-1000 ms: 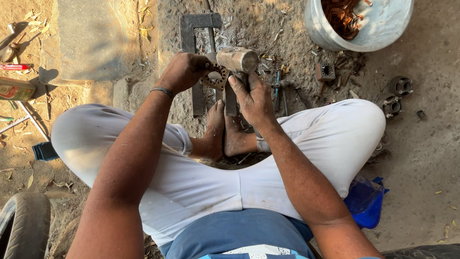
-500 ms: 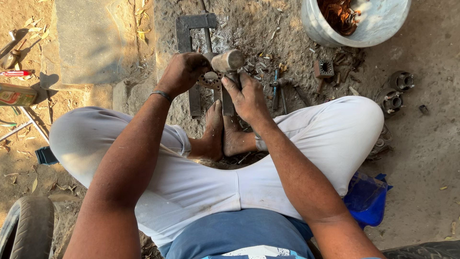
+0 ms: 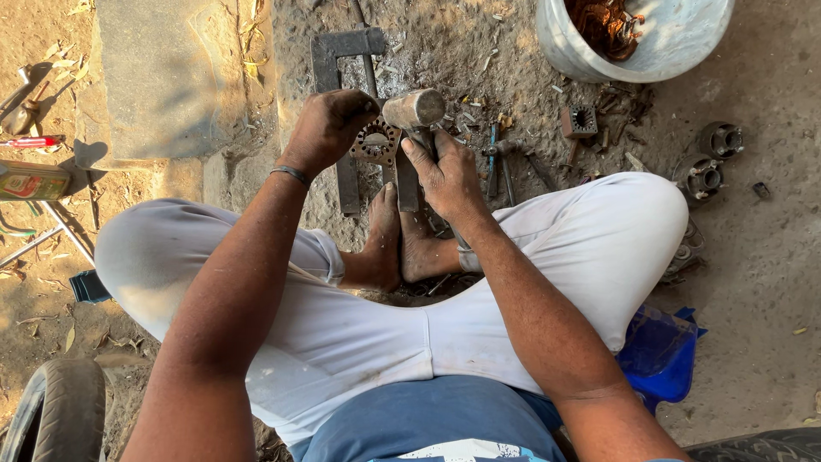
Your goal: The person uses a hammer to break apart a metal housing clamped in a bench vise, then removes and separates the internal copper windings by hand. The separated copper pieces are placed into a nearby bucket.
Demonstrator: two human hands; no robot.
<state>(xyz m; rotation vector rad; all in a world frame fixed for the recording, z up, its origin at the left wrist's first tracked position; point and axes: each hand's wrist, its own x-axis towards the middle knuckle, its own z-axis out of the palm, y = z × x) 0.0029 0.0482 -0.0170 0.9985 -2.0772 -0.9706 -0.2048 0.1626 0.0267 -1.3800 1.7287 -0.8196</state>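
Observation:
I sit cross-legged on dirt ground, bare feet together. My right hand grips the handle of a hammer, whose grey steel head hangs just above a round toothed metal part. My left hand is closed around a tool held against that part's left side; the tool itself is mostly hidden by my fingers. The part rests by dark metal bars lying in front of my feet.
A white bucket of copper wire stands at the top right. Round metal parts lie on the right, a blue bag by my right knee, a concrete slab at upper left, a tyre at bottom left.
The hammer head has moved slightly left and down toward the toothed part. My left hand has stayed on the part.

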